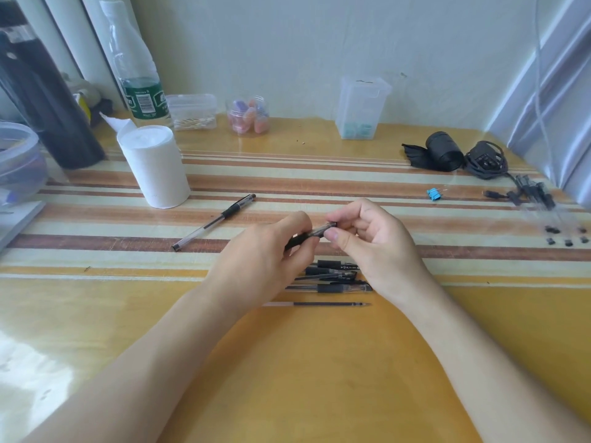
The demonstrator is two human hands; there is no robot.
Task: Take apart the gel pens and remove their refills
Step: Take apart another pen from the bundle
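- We see the left hand (268, 251) curled round the black grip end of a gel pen (319, 231). The right hand (367, 238) pinches its clear barrel between thumb and fingers. Both hold the one pen just above the table (319, 362), about midway between its left and right edges.
- We judge this opposed hold suits twisting the halves apart, with one hand bracing and the other turning.
- Under the hands, toward the near edge, lies a cluster of pens (335, 279), probably stock set within easy reach. We cannot tell whether all are whole.
- A loose refill (319, 304) lies just nearer than that cluster, apart from it.
- One whole pen (217, 220) lies aslant toward the left edge, near a tissue roll (153, 167).
- By the right edge, blurred clear and black bits (537, 199) look like parts set aside.
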